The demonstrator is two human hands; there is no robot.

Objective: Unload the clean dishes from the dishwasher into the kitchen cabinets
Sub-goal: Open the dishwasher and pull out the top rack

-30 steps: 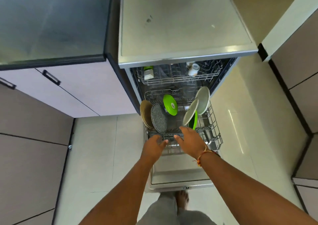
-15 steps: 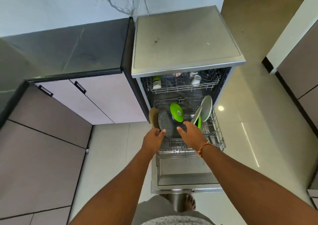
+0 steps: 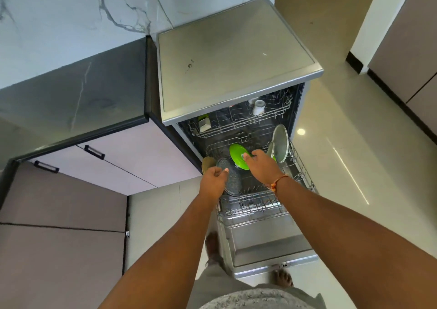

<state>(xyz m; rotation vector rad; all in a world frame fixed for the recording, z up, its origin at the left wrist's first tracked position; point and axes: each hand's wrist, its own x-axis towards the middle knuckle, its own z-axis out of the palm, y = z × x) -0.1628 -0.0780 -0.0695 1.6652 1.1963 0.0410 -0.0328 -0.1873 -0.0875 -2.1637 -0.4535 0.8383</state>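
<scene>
Green plate (image 3: pixel 235 153) stands on edge in the lower rack (image 3: pixel 305 175); right hand (image 3: pixel 262 166) holds its rim, thumb on the face. Left hand (image 3: pixel 212 182), fingers curled, sits at the grey plate (image 3: pixel 233 183) just beside, grip unclear. Rack is out over the open door (image 3: pixel 267 249); bare floor (image 3: pixel 354 178) lies to the right
</scene>
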